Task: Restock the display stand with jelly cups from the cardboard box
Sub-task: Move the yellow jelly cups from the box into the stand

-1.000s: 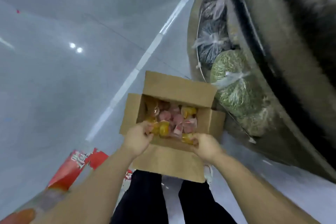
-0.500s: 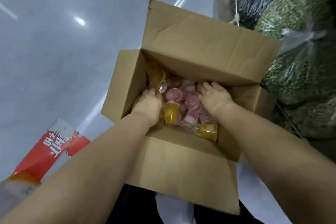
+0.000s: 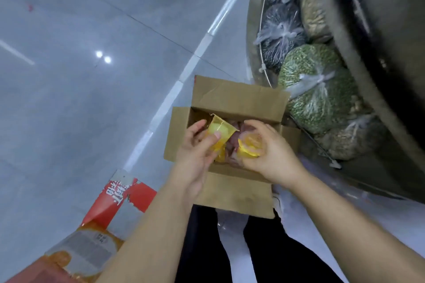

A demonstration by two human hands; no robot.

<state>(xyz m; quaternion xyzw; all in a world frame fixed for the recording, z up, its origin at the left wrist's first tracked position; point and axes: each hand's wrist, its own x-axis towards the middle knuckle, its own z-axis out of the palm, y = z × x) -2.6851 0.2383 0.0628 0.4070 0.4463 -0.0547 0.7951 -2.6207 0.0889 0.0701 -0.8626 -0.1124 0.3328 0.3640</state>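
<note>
An open cardboard box [image 3: 232, 193] stands on the floor in front of my legs, its flaps spread out. My left hand [image 3: 195, 151] grips yellow jelly cups [image 3: 220, 132] just above the box opening. My right hand [image 3: 269, 151] holds another yellow jelly cup [image 3: 249, 147] over the box's right side. Pink jelly cups [image 3: 232, 145] show dimly inside the box between my hands. The display stand [image 3: 379, 76] rises at the right, curved and dark.
Tied plastic bags of green beans [image 3: 315, 89] and dark grains [image 3: 279, 34] lie on the stand's lower shelf behind a wire rail. A red and orange torn carton [image 3: 96, 227] lies on the grey tiled floor at lower left.
Both hands were down among the cups in the box. They have come up out of it, each holding yellow jelly cups, and my view has pulled back from the box.
</note>
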